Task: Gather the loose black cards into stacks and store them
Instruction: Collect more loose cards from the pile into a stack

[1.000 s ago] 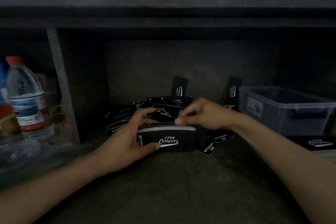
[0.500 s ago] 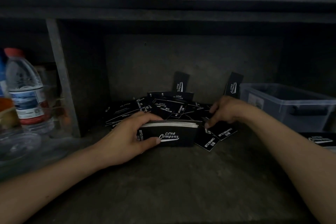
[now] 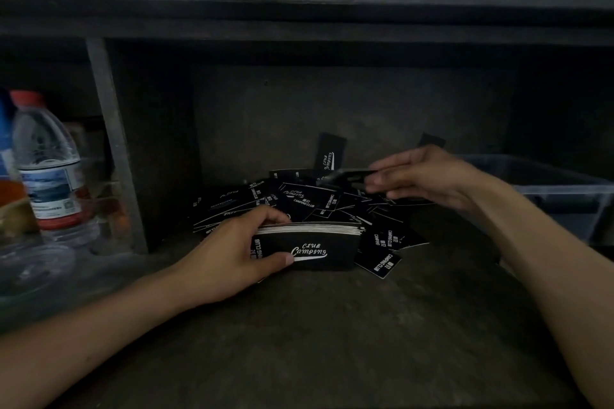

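Now left hand (image 3: 229, 259) clasps upright stack (image 3: 312, 244); right hand (image 3: 428, 176) pinches blurred card (image 3: 345, 175).

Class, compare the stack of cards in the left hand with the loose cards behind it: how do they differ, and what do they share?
The stack is squared, standing on its long edge; the loose cards lie scattered at many angles, overlapping. The left hand grips the stack; the loose cards lie free on the shelf, except one blurred card pinched by the right hand. Both are black with white lettering.
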Available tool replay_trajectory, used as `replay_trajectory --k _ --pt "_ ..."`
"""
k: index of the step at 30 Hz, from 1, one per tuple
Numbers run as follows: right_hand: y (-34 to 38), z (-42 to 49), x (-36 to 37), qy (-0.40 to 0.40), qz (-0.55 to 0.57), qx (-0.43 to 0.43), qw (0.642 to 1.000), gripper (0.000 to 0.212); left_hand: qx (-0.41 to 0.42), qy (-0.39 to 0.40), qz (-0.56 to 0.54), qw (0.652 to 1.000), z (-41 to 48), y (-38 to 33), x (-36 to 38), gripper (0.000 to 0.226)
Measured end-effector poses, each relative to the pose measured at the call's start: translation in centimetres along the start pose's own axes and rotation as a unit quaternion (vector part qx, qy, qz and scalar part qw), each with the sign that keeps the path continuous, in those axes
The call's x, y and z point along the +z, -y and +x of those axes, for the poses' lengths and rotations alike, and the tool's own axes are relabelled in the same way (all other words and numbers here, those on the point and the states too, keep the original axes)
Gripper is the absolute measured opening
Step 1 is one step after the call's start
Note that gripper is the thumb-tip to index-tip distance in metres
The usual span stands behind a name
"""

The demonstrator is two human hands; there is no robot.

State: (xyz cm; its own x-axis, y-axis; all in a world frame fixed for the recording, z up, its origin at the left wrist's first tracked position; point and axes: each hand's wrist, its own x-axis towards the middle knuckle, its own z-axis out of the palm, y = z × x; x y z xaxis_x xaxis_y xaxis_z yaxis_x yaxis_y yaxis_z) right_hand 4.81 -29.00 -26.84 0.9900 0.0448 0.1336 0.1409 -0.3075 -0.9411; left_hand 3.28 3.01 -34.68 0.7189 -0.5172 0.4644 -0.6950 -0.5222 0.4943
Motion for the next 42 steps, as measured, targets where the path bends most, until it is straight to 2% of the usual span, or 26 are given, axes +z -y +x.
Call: replay_trajectory --k 2,4,9,11,14,16,18,20,22,25,27,31,34,39,42 --pt "0.2 -0.2 0.4 -0.033 -0.152 -0.019 0.988 0.023 -0.010 -0.004 0.002 1.000 -0.1 0.0 0.0 0.058" --pt "0.5 -0.4 0.7 -0.026 -0.239 -0.024 0.970 0.024 -0.012 -0.010 0.019 1.000 -0.1 0.2 0.0 0.070" --pt "0.4 -1.0 3.4 0.135 -0.281 -0.077 0.947 0.021 -0.005 -0.017 0.025 1.000 0.0 0.3 0.2 0.085" --pt "-0.2 -0.7 5.2 0.184 -0.261 -0.091 0.943 0.021 -0.005 -0.012 0.015 1.000 -0.1 0.2 0.1 0.084" --pt "-0.5 -0.3 6.6 0.218 -0.150 -0.055 0.963 0.026 0.015 0.014 0.004 1.000 -0.1 -0.3 -0.2 0.063" --pt "-0.2 -0.3 6.0 0.165 -0.109 -0.034 0.980 0.032 0.022 0.033 -0.012 0.999 -0.1 -0.6 -0.5 0.039" --pt "-0.5 -0.1 4.9 0.100 -0.216 -0.040 0.970 0.033 0.010 0.030 -0.032 0.999 -0.1 -0.6 -0.8 0.026" --pt "-1.0 -0.2 4.4 0.108 -0.374 -0.001 0.921 0.038 -0.002 0.017 -0.027 0.999 -0.1 -0.4 -0.9 0.022" --pt "-1.2 -0.3 4.9 0.126 -0.442 0.045 0.887 0.049 -0.008 0.012 -0.008 1.000 -0.1 -0.3 -0.9 0.020" --pt "-0.4 -0.4 5.1 0.105 -0.456 0.092 0.879 0.059 -0.016 0.002 -0.002 1.000 0.0 -0.2 -0.7 0.018" --pt "-0.3 -0.3 4.2 0.091 -0.444 0.129 0.882 0.055 -0.020 -0.004 0.000 1.000 0.0 -0.2 -0.6 0.018" --pt "-0.9 0.2 1.1 0.027 -0.281 0.152 0.947 0.018 -0.022 -0.009 0.003 1.000 0.0 -0.4 -0.4 0.019" --pt "-0.7 0.5 -0.5 -0.003 -0.160 0.127 0.979 0.017 -0.018 -0.007 -0.004 1.000 0.0 -0.4 -0.4 0.020" --pt "-0.2 -0.3 0.5 0.125 -0.155 0.107 0.974 0.024 -0.012 -0.006 -0.008 1.000 0.0 -0.6 -0.4 0.022" --pt "0.0 -0.5 0.9 0.140 -0.245 0.063 0.957 0.027 -0.015 -0.008 -0.007 1.000 0.0 -0.6 -0.4 0.022"
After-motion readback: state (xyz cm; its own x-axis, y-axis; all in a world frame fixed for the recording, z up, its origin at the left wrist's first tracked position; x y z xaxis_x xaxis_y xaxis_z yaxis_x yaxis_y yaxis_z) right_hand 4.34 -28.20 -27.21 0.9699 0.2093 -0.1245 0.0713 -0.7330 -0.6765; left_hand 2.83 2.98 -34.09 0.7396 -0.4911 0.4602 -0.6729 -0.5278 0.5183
